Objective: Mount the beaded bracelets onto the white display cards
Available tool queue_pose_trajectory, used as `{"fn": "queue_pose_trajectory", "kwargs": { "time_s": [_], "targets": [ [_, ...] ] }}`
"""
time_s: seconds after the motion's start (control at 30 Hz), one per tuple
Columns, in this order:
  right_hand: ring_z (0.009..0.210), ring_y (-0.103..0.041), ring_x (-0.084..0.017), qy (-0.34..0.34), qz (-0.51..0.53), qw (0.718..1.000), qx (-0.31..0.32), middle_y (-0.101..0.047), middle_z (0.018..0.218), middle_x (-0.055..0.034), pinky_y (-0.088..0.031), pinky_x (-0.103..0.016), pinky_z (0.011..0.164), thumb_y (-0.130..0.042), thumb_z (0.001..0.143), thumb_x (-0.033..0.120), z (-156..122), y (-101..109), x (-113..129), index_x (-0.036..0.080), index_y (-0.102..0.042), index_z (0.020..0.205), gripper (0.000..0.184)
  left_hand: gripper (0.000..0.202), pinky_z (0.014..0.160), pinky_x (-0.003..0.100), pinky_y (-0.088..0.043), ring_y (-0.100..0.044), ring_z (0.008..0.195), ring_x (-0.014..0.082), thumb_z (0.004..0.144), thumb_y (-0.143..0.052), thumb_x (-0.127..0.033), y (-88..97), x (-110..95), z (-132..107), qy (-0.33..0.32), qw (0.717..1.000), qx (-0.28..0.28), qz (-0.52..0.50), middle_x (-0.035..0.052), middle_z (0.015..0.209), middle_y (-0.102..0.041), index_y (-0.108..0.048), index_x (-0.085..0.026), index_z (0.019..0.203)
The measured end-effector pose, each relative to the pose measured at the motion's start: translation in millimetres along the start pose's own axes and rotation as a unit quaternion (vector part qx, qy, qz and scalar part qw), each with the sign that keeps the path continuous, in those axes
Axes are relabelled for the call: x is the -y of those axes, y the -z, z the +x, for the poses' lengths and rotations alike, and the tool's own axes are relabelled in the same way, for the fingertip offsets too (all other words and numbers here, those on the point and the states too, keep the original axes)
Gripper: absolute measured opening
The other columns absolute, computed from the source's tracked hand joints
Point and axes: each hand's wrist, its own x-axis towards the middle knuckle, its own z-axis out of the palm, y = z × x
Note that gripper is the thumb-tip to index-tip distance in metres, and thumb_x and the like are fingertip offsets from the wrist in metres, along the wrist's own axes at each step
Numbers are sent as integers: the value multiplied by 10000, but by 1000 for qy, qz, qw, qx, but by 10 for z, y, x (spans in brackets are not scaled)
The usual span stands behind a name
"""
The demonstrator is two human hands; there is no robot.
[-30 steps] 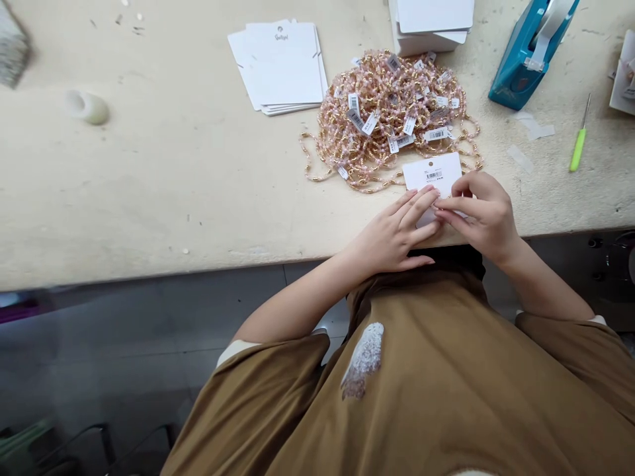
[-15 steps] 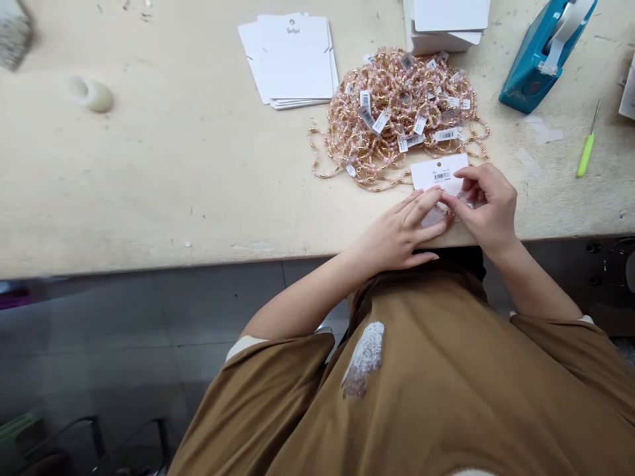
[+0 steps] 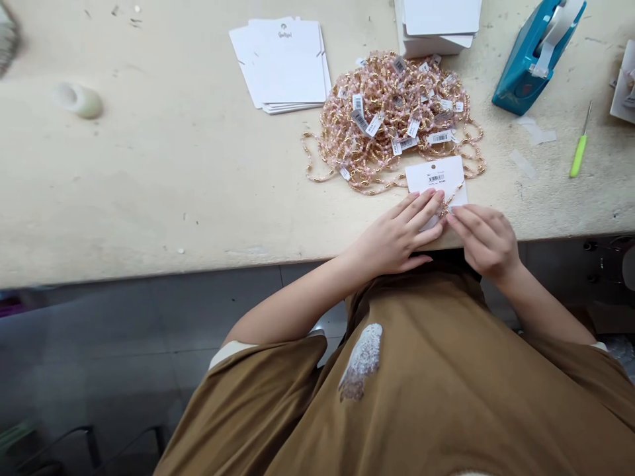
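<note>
- Two hands worked at the near edge of the tabletop, lower center of the frame.
- The left hand lay open, fingers straight, tips on one white barcode card.
- The right hand was lightly curled, fingertips at the card's lower right; any hold could not be told.
- One thin bead strand crossed the card's lower right.
- One heap of pink-and-gold beaded bracelets lay just above the card, over ten barcode tags showing.
- Two stacks of white cards stood upper center.
- Upper right: one teal tape dispenser, one green-handled pick.
</note>
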Motion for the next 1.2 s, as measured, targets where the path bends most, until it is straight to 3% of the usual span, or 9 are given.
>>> {"fn": "queue_pose_trajectory", "kwargs": {
  "time_s": [0.23, 0.37, 0.47, 0.57, 0.63, 0.7, 0.83, 1.0, 1.2],
  "targets": [
    [1279, -598, -268, -6, -95, 991, 95, -675, 1381, -99, -350, -445, 1162, -598, 954, 308, -207, 78, 125, 65, -597, 1397, 506, 889, 1269, 467, -422, -445, 1521, 351, 951, -397, -666, 101, 157, 23, -52, 998, -18, 43, 234, 1619, -400, -324, -32, 1569],
    [1324, -571, -288, 2, -98, 987, 131, -632, 1440, -110, -356, -456, 1152, -577, 989, 499, -249, 112, 99, 68, -559, 1443, 627, 941, 1224, 459, -440, -505, 1470, 363, 932, -332, -732, 91, 177, 39, -80, 990, -31, 108, 246, 1580, -454, -344, -36, 1565],
    [1341, -575, -293, 29, -16, 989, 144, -634, 1439, -110, -440, -445, 1097, -621, 975, 459, -193, 224, -26, 110, -583, 1407, 557, 969, 1210, 445, -438, -525, 1451, 361, 924, -314, -752, 75, 134, 34, -81, 983, -49, 154, 254, 1565, -469, -350, -20, 1559],
    [1248, -648, -246, -13, 117, 991, 59, -687, 1329, -117, -551, -396, 996, -635, 961, 273, 1, 345, -301, 194, -640, 1284, 333, 989, 1206, 429, -446, -541, 1437, 348, 912, -312, -773, 90, 84, 31, -78, 977, -51, 193, 243, 1552, -492, -386, -10, 1537],
    [1057, -702, -206, -140, 130, 980, -58, -726, 1168, -87, -582, -364, 876, -603, 959, 208, 217, 365, -563, 247, -679, 1169, 227, 973, 1199, 416, -458, -552, 1428, 336, 911, -320, -774, 105, 63, 33, -73, 975, -46, 205, 228, 1543, -511, -419, -22, 1521],
    [842, -683, -168, -290, 135, 939, -125, -721, 978, -46, -556, -328, 731, -600, 963, 249, 478, 324, -858, 266, -699, 1060, 140, 950, 1198, 408, -462, -556, 1425, 329, 914, -325, -769, 111, 50, 33, -67, 975, -45, 207, 213, 1542, -519, -440, -40, 1513],
    [641, -542, -106, -488, 159, 853, -91, -684, 855, -44, -443, -302, 618, -696, 895, 239, 958, 186, -1348, 182, -725, 933, 73, 946, 1228, 411, -442, -525, 1455, 325, 904, -369, -773, 88, 24, 22, -45, 978, -42, 200, 194, 1573, -490, -418, -69, 1535],
    [605, -432, -74, -596, 198, 777, -41, -507, 631, 22, -415, -299, 679, -706, 900, 187, 1224, 107, -1472, 144, -660, 718, 192, 938, 1257, 417, -421, -482, 1492, 321, 903, -406, -758, 59, 6, 8, -25, 984, -26, 174, 184, 1603, -453, -388, -85, 1556],
    [442, -253, -15, -677, 373, 626, -103, -406, 602, 56, -142, -246, 469, -590, 978, 128, 1289, 58, -1404, 175, -506, 730, 266, 940, 1260, 419, -426, -491, 1483, 329, 914, -374, -750, 19, 43, -6, -39, 984, -41, 167, 200, 1596, -455, -366, -73, 1566]
  ]
}}
